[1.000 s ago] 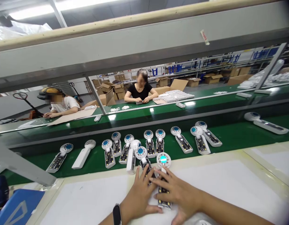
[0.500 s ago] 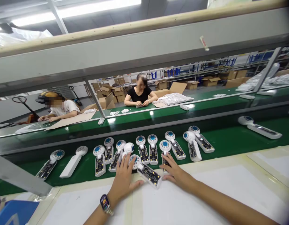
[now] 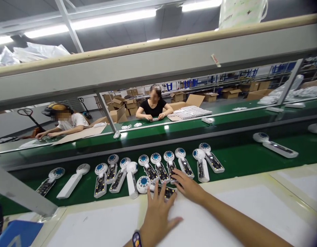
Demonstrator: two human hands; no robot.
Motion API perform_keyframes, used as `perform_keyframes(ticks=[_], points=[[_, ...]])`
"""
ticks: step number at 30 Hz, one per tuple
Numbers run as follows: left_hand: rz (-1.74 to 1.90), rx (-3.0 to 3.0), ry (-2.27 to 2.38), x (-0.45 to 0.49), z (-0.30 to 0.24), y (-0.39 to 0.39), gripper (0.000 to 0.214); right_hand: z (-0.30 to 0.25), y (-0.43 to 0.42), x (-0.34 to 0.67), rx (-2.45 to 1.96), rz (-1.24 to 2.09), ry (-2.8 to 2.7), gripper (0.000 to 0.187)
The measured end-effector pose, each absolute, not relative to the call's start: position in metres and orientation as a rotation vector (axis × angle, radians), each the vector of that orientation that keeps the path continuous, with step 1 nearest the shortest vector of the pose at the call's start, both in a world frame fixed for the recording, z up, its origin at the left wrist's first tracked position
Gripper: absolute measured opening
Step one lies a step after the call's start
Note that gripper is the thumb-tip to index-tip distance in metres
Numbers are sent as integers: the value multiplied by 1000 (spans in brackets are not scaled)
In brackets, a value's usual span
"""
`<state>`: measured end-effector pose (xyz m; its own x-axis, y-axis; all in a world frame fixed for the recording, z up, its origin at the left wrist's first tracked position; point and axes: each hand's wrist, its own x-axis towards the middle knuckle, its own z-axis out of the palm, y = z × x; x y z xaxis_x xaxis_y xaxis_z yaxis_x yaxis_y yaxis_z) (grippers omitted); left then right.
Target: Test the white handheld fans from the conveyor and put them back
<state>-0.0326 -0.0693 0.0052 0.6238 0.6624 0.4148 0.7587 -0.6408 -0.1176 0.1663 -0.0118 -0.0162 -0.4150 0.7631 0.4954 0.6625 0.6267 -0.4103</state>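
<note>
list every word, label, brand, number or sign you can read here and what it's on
Nothing reads clearly.
Sticker on the beam: red marks, too small and blurred to read.
Bucket: dark marks, too blurred to read.
Watch: lit screen, too small to read.
Circuit boards: any print is too small to read.

Ceiling tubes [image 3: 117,19] throw white light across a bright workroom, spotting the far green belt [image 3: 145,132] with glare; shadow darkens the near belt's [image 3: 238,164] far side. A white glint marks one device [image 3: 216,162]. Pixel blocks mask two workers' [image 3: 155,109] heads; the right edge fades dark and blurred.
</note>
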Motion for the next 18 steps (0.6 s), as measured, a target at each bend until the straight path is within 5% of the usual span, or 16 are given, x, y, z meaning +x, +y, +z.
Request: perform_keyframes(ticks=[4, 10, 16, 18], points=[[-442, -2495, -1367, -49, 12, -53, 41, -11, -23, 170, -1001, 135, -2215, 35], [-341, -2672, -1392, -65, 38, -41, 61, 3, -35, 164, -854, 266, -2351, 43], [-379, -2925, -829, -35, 54, -51, 33, 5, -65, 162, -754, 678, -2363, 78], [-451, -2883, -619, -20, 61, -62, 23, 3, -80, 162, -747, 728, -2222, 71]])
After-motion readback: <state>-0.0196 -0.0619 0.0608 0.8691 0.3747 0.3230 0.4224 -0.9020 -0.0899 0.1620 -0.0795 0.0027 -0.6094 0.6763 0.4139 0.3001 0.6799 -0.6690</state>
